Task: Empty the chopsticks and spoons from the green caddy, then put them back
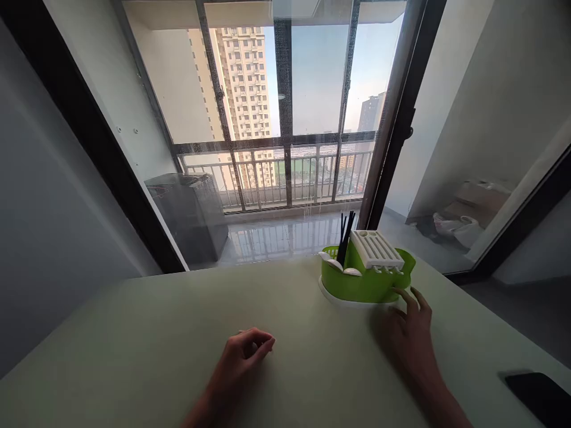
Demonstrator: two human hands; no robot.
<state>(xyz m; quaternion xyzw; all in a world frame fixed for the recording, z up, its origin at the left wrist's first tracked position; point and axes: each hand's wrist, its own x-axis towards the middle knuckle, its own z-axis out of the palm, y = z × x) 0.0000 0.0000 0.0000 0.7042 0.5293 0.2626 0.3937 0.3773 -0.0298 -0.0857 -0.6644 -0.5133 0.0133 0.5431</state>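
1. Locate unit: green holder (352, 286) stands upright on the table (156, 333), right of centre, toward the far edge, on its white base (341, 300).
2. Check load: black sticks (345, 241) stand in the L part, leaning slightly; white spoons (331, 261) sit at the L front rim; white slotted top (379, 249) covers the mid/R part, w/ small hooks (389, 270) along its front edge.
3. R hand (414, 330) status: fingers part-spread & bent, tips at holder's front R wall. No grasp seen; light contact vs. small gap: can't tell.
4. L hand (247, 351) status: fingers curled in, thumb tip meeting index, near table mid. Nothing visible in it; inside of the curl is hidden.
5. Step in hand (judged): R hand adjusting or steadying holder; can't tell which.
6. Recommended: apply force low on the green wall, approx. level w/ base. Pushing high could tip unit or jar the top.
7. Keep R fingertips clear of hooks; a snag might lift the top.
8. For any turn or shift, bring L hand to the opposite side 1st; 2-sided support should limit skidding.
9. Move slowly: sticks & spoons look loose, may rattle or slide out.
10. Keep R forearm clear of black flat object (542, 392), near R corner.
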